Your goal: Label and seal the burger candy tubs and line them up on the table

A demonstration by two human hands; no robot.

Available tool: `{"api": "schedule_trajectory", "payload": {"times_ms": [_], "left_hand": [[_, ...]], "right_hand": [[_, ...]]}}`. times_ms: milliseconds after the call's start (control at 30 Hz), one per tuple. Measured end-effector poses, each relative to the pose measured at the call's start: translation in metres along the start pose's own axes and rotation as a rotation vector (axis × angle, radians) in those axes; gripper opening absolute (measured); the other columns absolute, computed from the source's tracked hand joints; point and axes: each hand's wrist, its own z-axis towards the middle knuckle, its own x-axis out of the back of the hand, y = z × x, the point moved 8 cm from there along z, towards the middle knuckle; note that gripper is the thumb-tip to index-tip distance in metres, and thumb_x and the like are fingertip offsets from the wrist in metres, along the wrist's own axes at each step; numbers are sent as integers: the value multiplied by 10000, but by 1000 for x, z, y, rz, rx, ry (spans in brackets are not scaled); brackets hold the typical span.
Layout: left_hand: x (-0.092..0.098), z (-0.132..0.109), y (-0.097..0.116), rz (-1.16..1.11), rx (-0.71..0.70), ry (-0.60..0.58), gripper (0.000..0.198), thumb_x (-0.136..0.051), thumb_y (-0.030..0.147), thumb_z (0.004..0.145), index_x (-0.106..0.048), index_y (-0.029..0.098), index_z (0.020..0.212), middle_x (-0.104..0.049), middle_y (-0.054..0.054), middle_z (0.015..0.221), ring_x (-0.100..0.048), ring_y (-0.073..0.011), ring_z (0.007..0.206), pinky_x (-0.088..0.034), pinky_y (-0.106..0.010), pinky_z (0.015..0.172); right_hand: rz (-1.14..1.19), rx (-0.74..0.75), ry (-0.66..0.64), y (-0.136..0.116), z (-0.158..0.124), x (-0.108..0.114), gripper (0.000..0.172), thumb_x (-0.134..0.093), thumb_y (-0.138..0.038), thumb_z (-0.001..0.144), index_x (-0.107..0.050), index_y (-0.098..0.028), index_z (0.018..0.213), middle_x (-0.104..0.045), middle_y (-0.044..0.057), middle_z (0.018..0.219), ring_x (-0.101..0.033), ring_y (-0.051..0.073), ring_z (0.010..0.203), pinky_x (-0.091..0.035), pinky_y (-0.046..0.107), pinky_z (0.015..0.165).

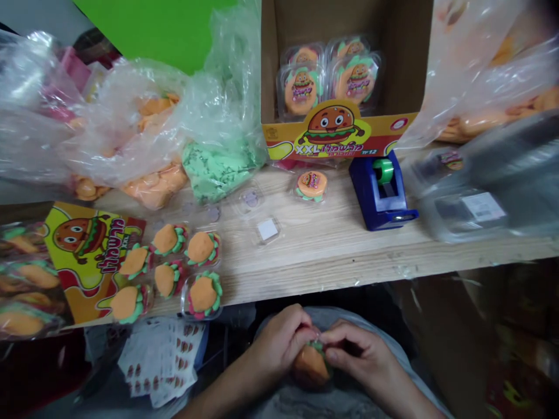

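Note:
Below the table's front edge, above my lap, I hold an orange-topped marshmallow burger [311,365] with both hands. The fingertips of my left hand [286,334] pinch its upper edge, where a little green and pink shows. Opposite them, my right hand [360,349] closes thumb and fingers on the same edge. Whether clear plastic wraps this burger, I cannot tell. Several similar burgers [203,294] sit in open clear packs at the table's left front. One closed, labelled burger pack [311,184] lies mid-table.
A display box [340,137] with several packed burgers stands at the back, beside a blue tape dispenser [379,195]. Another filled display box [82,256] is at left. Plastic bags [131,122] of orange and green pieces, clear containers [476,209] and label sheets [161,361] surround the workspace.

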Motion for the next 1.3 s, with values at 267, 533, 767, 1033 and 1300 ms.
{"api": "schedule_trajectory", "payload": {"times_ms": [267,533,767,1033,1300], "left_hand": [[13,-21,-26,-123,83,162,124,-423,277,865,-501,200,807,-516,-3,774,-501,-148,753,-409,-241,689],[19,-18,-9,-19,-33,109,160,-425,254,880,-547,204,788,-522,3,766,-506,-136,721,-383,-230,670],[9,-20,-3,67,-75,2,181,-389,251,904,-534,214,803,-514,-1,788,-498,-132,737,-371,-231,681],[7,-21,-22,-233,-4,161,224,-318,331,908,-500,202,891,-443,11,750,-441,-137,711,-360,-248,668],[-4,-24,-29,-267,135,120,102,-458,293,852,-481,196,828,-438,21,761,-426,-131,723,-344,-240,667]], "right_hand": [[67,26,17,6,-5,8,93,-652,-297,764,-696,-221,792,-647,23,747,-612,174,732,-498,279,692],[-3,172,83,-13,-4,5,213,-681,-394,723,-727,-258,881,-609,11,668,-575,161,651,-480,281,628],[7,206,100,-11,-10,8,190,-679,-353,739,-731,-286,909,-665,29,738,-616,175,702,-499,290,654],[79,138,158,0,-12,13,114,-617,-298,801,-712,-270,858,-637,9,765,-603,139,732,-477,217,682],[41,178,157,0,-11,12,129,-584,-259,823,-707,-283,856,-644,-3,766,-596,126,739,-472,192,697]]}}
